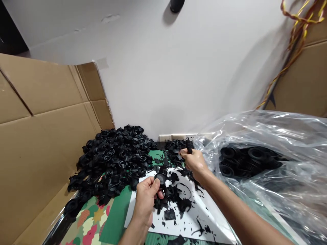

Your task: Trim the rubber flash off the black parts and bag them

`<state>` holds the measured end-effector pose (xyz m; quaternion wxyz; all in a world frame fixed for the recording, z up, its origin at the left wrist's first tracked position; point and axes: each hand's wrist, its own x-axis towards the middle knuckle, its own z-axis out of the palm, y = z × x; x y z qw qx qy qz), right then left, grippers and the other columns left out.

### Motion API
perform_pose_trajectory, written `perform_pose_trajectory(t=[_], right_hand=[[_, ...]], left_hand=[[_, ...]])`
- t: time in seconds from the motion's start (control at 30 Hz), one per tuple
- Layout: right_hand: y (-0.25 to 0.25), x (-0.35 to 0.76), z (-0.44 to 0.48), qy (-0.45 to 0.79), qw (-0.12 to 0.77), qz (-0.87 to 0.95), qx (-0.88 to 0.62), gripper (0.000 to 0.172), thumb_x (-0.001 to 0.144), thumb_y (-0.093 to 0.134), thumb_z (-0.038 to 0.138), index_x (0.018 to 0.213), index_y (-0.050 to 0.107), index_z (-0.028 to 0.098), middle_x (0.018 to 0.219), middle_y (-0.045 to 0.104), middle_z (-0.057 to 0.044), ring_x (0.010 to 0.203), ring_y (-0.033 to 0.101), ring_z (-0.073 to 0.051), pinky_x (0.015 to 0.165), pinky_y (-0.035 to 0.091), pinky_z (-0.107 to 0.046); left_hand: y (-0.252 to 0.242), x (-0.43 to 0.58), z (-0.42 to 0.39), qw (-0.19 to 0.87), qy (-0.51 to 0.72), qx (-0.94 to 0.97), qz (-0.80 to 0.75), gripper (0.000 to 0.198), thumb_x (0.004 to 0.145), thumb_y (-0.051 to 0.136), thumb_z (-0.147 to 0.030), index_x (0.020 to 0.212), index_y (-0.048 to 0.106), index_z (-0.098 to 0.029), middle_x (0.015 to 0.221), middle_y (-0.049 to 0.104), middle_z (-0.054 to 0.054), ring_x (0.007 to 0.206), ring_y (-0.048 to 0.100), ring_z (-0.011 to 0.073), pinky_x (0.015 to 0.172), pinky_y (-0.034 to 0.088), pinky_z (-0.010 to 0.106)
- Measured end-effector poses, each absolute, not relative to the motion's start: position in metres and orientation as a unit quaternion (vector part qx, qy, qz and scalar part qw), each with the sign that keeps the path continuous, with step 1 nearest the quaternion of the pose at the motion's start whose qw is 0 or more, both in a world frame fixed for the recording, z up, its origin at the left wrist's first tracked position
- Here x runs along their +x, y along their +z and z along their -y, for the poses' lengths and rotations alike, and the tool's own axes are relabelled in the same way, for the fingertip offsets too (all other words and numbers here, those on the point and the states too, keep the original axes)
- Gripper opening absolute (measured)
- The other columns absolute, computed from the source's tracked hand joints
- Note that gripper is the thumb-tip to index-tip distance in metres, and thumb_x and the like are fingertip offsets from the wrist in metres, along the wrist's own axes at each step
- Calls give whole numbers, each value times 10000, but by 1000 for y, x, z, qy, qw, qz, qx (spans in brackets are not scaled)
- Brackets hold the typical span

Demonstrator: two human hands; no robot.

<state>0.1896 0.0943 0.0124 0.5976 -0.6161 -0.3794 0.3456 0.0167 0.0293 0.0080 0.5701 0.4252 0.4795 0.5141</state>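
My left hand [148, 195] is closed on a ribbed black rubber bellows [161, 177], pinched between thumb and fingers above a white sheet [133, 212]. To its right and farther back, my right hand [196, 162] is wrapped around a dark pen-shaped tool [189, 145], whose black end points upward; its other end is hidden. Black rubber scraps [170, 214] and thin trimmings lie on the sheet beneath and between my hands. A large heap of similar ribbed black rubber pieces [114, 160] stands to the left.
At right, a clear plastic bag [255, 126] holds finished-looking black ribbed parts [245, 158]. A smaller dark pile [175, 146] sits at the back by a power strip [176, 137]. Cardboard [51, 129] walls the left side; twisted wires [278, 76] hang at right.
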Motion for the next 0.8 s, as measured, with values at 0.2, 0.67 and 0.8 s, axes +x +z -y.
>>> perform_pose_trajectory(t=[0.2,0.67,0.8], right_hand=[[22,192,-52,358,536,452,-617,140,719,602,179,786,722,152,773,725,-70,800,643,-275,687,457,-356],[-1,140,-15,194,682,549,-443,61,743,601,241,699,627,207,721,606,-30,664,591,-179,581,473,-254],[-8,136,-17,178,679,550,-453,196,768,570,269,584,578,200,625,553,-10,555,540,-155,497,427,-240]], left_hand=[[8,16,-31,632,515,371,-445,381,579,778,-455,526,559,-147,422,569,-1,419,459,83,447,301,190],[4,43,-11,751,531,169,-354,226,617,804,-274,738,675,-132,670,676,43,437,534,93,423,360,201],[-6,47,-11,766,515,151,-355,324,659,756,-404,791,675,-120,654,663,49,404,506,100,429,360,230]])
